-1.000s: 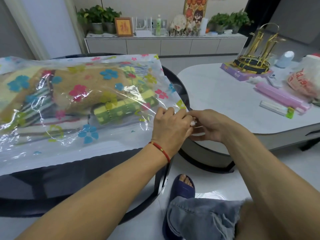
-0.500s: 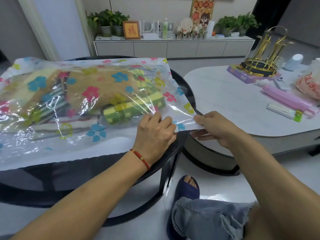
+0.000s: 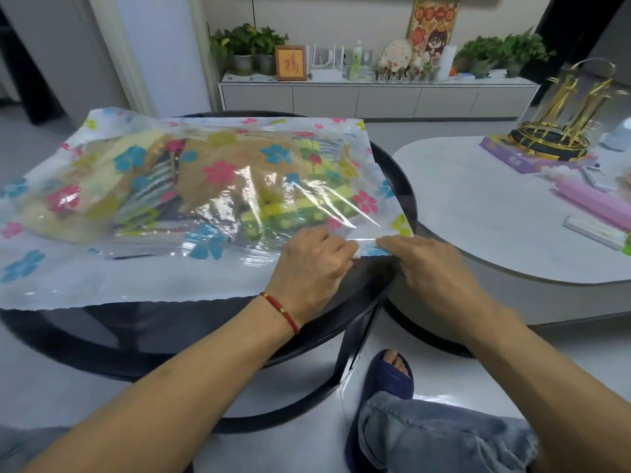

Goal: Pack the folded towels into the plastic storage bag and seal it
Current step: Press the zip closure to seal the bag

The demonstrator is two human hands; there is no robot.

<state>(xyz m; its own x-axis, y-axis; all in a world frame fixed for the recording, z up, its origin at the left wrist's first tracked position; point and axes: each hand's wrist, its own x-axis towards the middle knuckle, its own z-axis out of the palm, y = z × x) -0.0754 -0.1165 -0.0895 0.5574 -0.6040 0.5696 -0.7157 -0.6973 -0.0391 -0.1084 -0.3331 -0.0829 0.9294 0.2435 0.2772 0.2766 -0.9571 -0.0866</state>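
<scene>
A clear plastic storage bag (image 3: 143, 278) printed with coloured flowers lies flat on a round black table (image 3: 396, 186). Folded towels (image 3: 218, 186) in tan, yellow, striped and green-checked cloth show through it. My left hand (image 3: 312, 264) rests on the bag's near right part, fingers pinching the plastic at the closure strip. My right hand (image 3: 426, 264) grips the bag's near right corner just beside it. Both hands almost touch. A small white piece shows between their fingertips; what it is cannot be told.
A white oval table (image 3: 478, 213) stands close on the right, carrying a gold rack (image 3: 560, 131), a purple box (image 3: 522, 158) and a pink tube (image 3: 594, 203). My slippered foot (image 3: 386, 380) and jeans-clad knee (image 3: 444, 435) are below. A low cabinet (image 3: 375, 97) with plants lines the far wall.
My left hand slid left along the bag's near edge, then came back right beside my right hand at the corner. The view shifted, so the bag sits further right in the frame.
</scene>
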